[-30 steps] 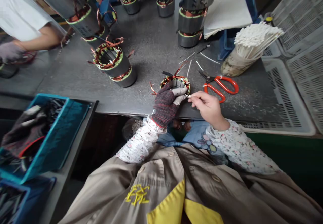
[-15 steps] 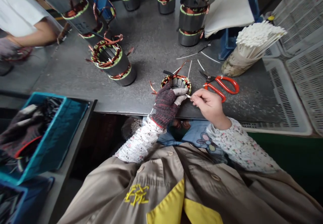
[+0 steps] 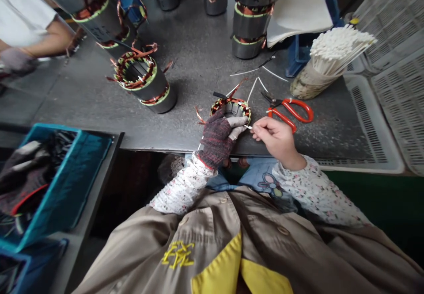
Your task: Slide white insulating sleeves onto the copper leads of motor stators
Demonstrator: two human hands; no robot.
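Observation:
A ring-shaped stator with copper windings (image 3: 233, 106) lies on the metal table (image 3: 198, 73) near its front edge. My left hand (image 3: 219, 135), in a dark knitted glove with pale fingertips, grips the stator's near side. Just right of it, my bare right hand (image 3: 274, 137) pinches a thin white cord (image 3: 247, 127) that runs to the stator's near right rim. Red-handled scissors (image 3: 288, 110) lie beyond my right hand. Behind the stator are loose white cord pieces (image 3: 252, 89).
Stacked stators (image 3: 250, 24) stand at the back, and another stack (image 3: 145, 79) at left. A cup of white sticks (image 3: 318, 73) stands before white crates (image 3: 377, 130). A teal bin (image 3: 76, 174) holds gloves. Another person's gloved hand (image 3: 18, 60) is at far left.
The view has shifted slightly. The white cord piece behind the stator leans differently, and the person's hand at far left has moved. My two hands hold almost the same pose.

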